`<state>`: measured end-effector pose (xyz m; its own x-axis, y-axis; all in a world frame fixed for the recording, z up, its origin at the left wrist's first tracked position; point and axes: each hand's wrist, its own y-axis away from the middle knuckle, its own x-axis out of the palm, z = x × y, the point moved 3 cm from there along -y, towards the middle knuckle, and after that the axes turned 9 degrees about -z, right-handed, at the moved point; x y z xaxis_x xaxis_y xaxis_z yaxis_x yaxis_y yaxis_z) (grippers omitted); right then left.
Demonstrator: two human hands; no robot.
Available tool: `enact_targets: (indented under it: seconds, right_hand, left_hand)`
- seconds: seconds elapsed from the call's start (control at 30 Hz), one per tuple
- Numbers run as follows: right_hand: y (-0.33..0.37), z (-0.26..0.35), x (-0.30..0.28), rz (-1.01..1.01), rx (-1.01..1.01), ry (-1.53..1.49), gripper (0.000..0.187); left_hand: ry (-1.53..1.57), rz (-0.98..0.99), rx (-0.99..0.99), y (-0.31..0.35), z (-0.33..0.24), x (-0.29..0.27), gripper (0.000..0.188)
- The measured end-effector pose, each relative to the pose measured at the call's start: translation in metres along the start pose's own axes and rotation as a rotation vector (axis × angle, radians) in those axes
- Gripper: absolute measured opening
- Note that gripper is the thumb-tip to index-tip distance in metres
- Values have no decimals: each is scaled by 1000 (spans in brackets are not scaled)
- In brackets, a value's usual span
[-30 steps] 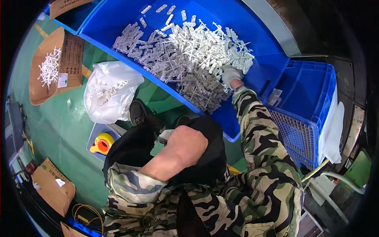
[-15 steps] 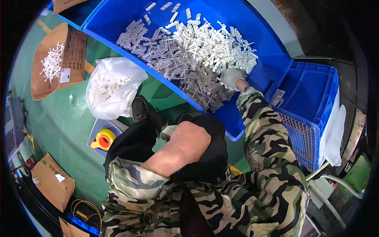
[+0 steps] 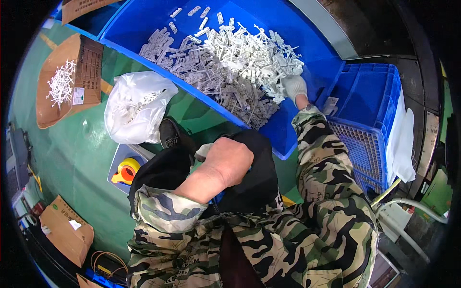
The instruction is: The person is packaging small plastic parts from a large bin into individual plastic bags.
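Note:
My right hand [image 3: 295, 87], in a whitish knitted glove, reaches into a big blue bin [image 3: 314, 72] at the right edge of a heap of small white plastic parts [image 3: 240, 62]. Its fingertips blend into the parts, so its grip is unclear. Bare and curled, my left hand [image 3: 228, 162] rests over my lap, its back turned up. Its fingers are mostly hidden. A greyish-white bit [image 3: 203, 152] shows beside it, and I cannot make out what it is.
Left of the bin, a clear plastic bag [image 3: 137, 105] of white parts stands on the green floor. Farther left is a cardboard box [image 3: 48, 103] with thin white pieces. A tape roll [image 3: 126, 171] lies in a grey box by my leg. A blue crate [image 3: 360, 144] stands at right.
My right hand has shifted slightly right and up along the heap's edge, and its fingers show less. The whole view has moved a little. My left hand stays curled over my lap.

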<state>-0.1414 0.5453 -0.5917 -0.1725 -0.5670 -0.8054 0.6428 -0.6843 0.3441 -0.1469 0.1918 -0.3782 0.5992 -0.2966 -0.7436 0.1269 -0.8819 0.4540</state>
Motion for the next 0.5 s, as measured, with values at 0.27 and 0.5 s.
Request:
enact_targets:
  seconds: [0.27,0.5]
  right_hand:
    - [36,-25,127,266,-301,-360,25]
    - [43,10,167,378,-502,335,48]
  left_hand:
    - [1,22,-23,4,2,1,12]
    - [3,24,-22,5,5,3,13]
